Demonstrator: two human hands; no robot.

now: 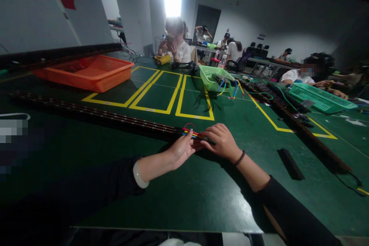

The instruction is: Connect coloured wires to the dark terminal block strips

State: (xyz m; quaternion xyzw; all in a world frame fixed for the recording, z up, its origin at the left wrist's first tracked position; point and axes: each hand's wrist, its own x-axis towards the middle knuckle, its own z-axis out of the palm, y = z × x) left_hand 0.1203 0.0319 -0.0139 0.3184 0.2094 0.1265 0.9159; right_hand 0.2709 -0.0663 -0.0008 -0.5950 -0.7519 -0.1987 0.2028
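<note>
A long black bar (109, 113) with thin reddish lines along it lies across the table, running from the far left to my hands. Red, yellow and blue wires (188, 132) come out of its right end. My left hand (181, 150) is closed around these wires from below, its thumb on top. Close against it, my right hand (220, 140) has its fingers bent and pinched at the wires' right end. What exactly sits between the right fingertips is hard to make out.
An orange basket (115, 78) stands at the back left. A light green basket (207, 80) holds coloured wires; a teal basket (323, 100) is at right. Another long bar (317, 142) and a short black piece (290, 164) lie at right. Several people sit beyond.
</note>
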